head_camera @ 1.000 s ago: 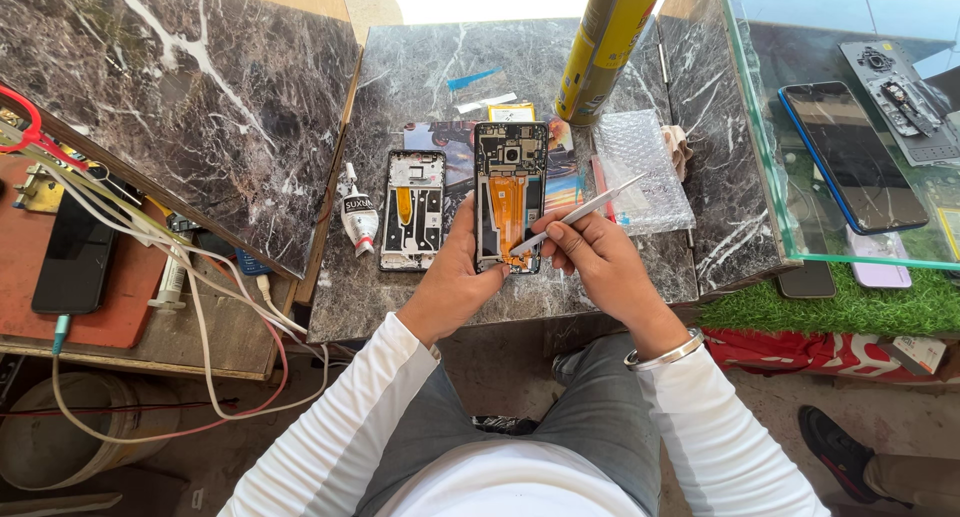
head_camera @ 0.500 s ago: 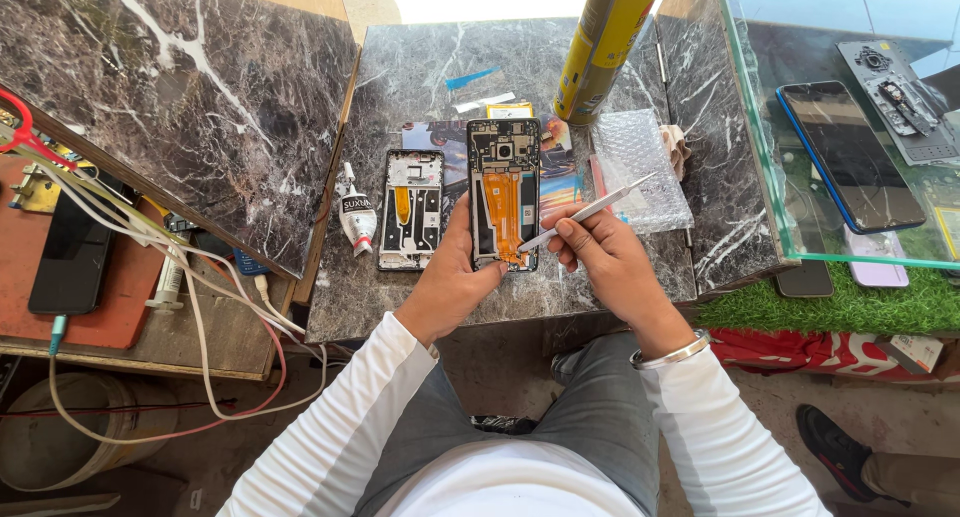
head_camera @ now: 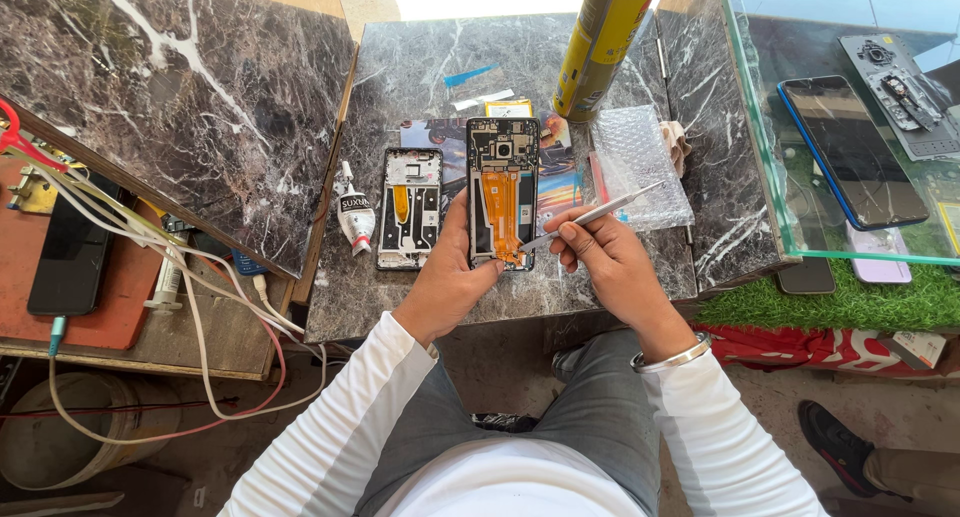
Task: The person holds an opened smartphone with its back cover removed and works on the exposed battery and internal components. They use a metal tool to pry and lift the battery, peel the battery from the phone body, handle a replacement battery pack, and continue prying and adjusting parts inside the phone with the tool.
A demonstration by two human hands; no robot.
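1. The left hand (head_camera: 448,282) curls round the lower left edge of the opened phone (head_camera: 502,192), thumb along its side, apparently to keep the body from sliding on the desk (head_camera: 420,67). The right hand (head_camera: 612,267) pinches a pair of slim metal tweezers (head_camera: 592,215) between thumb and forefingers, held low and slanted like a pen so the tip can reach the bottom of the phone.
2. The desk is a dark marble slab, and the opened phone lies flat at its middle, back upward, orange flex cable exposed.
3. Right of the opened phone, behind a glass case wall (head_camera: 760,127), two more devices lie: a blue-edged phone (head_camera: 850,147) face up and a grey back plate (head_camera: 900,92) further off. They look set aside from the work.
4. Above and right of the opened phone a yellow spray can (head_camera: 605,42) stands; only one is there.
5. Just right of the opened phone a single clear bubble-wrap bag (head_camera: 635,167) lies, within easy reach of the right hand.
6. Just left of the opened phone a second, bare phone frame (head_camera: 410,207) lies parallel to it, so two stripped bodies sit side by side, perhaps for comparing or swapping parts.
7. Left of that frame one small glue tube (head_camera: 355,212) lies with its nozzle pointing away from the person.
8. Far left of the opened phone, a black phone (head_camera: 65,252) rests on a red mat, charging by a cable.
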